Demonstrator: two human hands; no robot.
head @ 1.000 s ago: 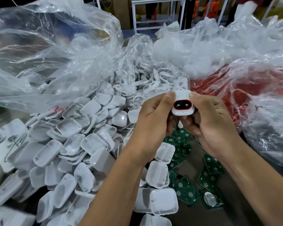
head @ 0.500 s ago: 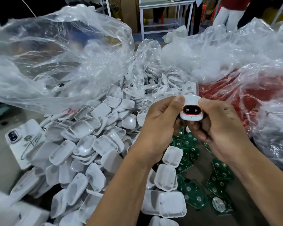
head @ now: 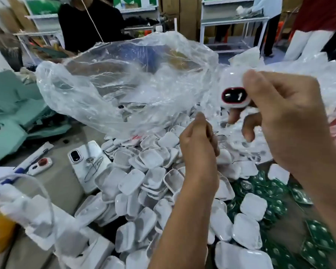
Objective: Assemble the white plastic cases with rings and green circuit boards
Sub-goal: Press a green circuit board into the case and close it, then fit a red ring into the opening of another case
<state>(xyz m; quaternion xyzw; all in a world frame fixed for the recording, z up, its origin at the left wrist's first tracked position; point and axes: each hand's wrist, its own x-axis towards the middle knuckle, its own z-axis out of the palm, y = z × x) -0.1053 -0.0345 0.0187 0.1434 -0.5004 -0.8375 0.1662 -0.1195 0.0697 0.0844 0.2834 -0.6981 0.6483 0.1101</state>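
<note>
Lifted higher above the pile of cases (head: 151, 183), the white case (head: 233, 90) with its red-ringed dark window sits pinched in the right hand (head: 283, 121); the left hand (head: 199, 140) has let go, fingers curled.

— Where's the camera?
— On the person's head, facing forward and down across the worktop (head: 70, 177), close over both raised hands.
— Any second view?
— Just this one.

Our glossy white plastic case (head: 233, 88), matt white shells (head: 151, 158) at six o'clock, crinkled clear film bag (head: 124, 74) at ten.
</note>
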